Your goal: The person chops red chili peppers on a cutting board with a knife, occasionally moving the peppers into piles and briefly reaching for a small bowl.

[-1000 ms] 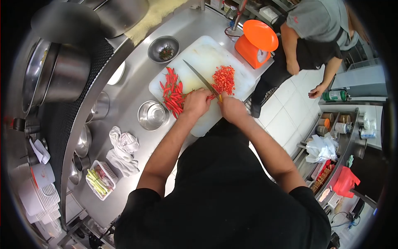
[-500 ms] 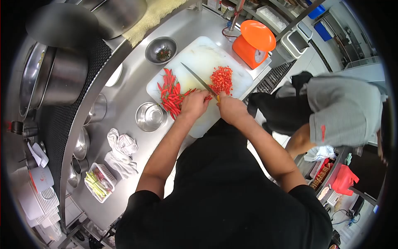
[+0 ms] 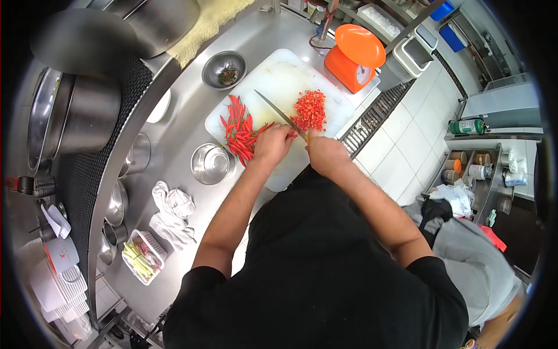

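Note:
My right hand (image 3: 324, 152) is closed round the yellowish handle of a knife (image 3: 273, 107), whose long blade points to the far left over a white cutting board (image 3: 285, 67). My left hand (image 3: 273, 143) has its fingers closed on a red chili (image 3: 291, 134) beside the blade's handle end. Whole red chilies (image 3: 237, 131) lie in a heap on the board's left side, next to my left hand. Beyond the knife, to the right, sits a pile of chopped chili (image 3: 310, 110).
A metal bowl (image 3: 225, 70) with dark scraps stands behind the board, and a steel container (image 3: 210, 164) to its left. An orange scale (image 3: 350, 67) is at the back right. A white cloth (image 3: 173, 212) and a basket of cut vegetables (image 3: 143, 257) lie left. A person in grey (image 3: 474, 267) is at right.
The person in grey has moved from beside my right arm toward the lower right, uncovering floor and shelves. My hands and the knife have hardly moved.

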The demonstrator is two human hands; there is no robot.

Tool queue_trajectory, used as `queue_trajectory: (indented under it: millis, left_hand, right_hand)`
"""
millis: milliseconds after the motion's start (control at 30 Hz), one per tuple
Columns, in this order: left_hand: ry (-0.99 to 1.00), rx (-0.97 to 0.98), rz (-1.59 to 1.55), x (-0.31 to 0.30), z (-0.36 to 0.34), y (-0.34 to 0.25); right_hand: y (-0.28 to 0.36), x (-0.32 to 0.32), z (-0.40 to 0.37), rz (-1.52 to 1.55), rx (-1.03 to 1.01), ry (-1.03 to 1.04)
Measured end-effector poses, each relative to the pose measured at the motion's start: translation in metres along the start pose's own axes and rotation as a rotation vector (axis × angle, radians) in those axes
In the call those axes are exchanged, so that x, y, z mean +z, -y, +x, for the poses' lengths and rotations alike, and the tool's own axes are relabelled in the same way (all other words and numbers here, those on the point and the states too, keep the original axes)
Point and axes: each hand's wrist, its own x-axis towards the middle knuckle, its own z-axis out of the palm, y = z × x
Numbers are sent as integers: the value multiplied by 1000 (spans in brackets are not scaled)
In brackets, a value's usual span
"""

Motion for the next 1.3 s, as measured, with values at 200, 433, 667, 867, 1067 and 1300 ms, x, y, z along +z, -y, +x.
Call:
queue_trajectory:
  millis: [200,433,667,867,1067,1300]
  left_hand:
    - [-15,-10,8,2,-5,-1]
    - [-12,-4,53,4,-1,0]
    - [14,13,20,0,0,-1]
    - [-19,-1,73,7,-1,3]
    - [-3,-52,-15,11,2,7]
    - [-9,-48,57,8,1,3]
  right_hand:
    - [-6,28,18,33,4,-39]
    - [2,8,4,34,25,6]
    - [-1,17,21,75,23,9]
    - [5,23,13,52,62,57]
    - [2,15,25,83,20,13]
    - [5,19,8,62,45,39]
